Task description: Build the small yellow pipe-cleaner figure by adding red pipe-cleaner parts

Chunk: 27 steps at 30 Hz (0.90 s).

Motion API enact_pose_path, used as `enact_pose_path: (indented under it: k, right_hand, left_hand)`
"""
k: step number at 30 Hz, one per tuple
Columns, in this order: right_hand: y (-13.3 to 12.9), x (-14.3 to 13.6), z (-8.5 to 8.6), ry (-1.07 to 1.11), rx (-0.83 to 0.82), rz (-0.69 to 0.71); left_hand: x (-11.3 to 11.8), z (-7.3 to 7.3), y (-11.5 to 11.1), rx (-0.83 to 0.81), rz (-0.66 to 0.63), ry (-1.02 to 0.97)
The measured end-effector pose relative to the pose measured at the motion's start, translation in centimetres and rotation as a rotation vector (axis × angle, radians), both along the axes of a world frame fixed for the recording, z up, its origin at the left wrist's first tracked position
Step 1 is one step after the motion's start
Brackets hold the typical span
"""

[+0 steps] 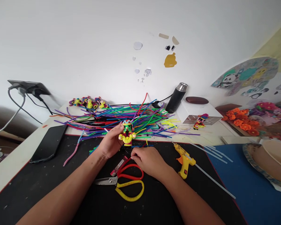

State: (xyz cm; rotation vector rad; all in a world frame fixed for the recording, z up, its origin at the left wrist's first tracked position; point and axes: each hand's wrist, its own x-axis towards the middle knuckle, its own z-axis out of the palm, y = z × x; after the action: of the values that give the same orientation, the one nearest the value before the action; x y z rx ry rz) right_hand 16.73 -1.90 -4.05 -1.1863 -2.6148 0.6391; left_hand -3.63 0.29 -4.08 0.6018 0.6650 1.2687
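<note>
A small pipe-cleaner figurine [127,136] with a green face, yellow arms and a dark red body is upright in my left hand [111,141], its fingers closed round the back and side. Just to the lower right of it, my right hand [150,161] is curled, thumb and forefinger pressed together. Whatever may be between those fingertips is too small to make out. Below the hands lie scissors [131,184] with one red and one yellow handle, blades pointing left. Beside them rests a small pink-and-white packet [119,165], close to the right fingertips.
Loose coloured pipe cleaners [103,117] are heaped behind the hands. A yellow glue gun [184,160] lies right on the black mat [49,181], a phone [48,143] left. A black flask [177,98], white box [196,111], more figurines [87,102] and a round basket [255,162] stand around.
</note>
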Motion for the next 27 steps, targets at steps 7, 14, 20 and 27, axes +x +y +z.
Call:
enact_pose_path:
  k: [7,14,20,27]
  right_hand:
    - [-0.3,0.0,-0.1,-0.018,0.046,0.066]
    - [-0.2,0.3,0.3,-0.015,0.04,0.033]
    - [0.4,0.8,0.7,0.137,-0.031,-0.147]
    - [1.5,1.3,0.3,0.341,-0.021,-0.396]
  left_hand:
    - [0.4,0.1,-0.6,0.02,-0.064,0.066]
    - [0.6,0.9,-0.9,0.025,-0.094,0.051]
    - [-0.3,1.8,-0.8,0.032,-0.033,-0.032]
    - [-1.8,1.7,-0.5,-0.017,0.023,-0.057]
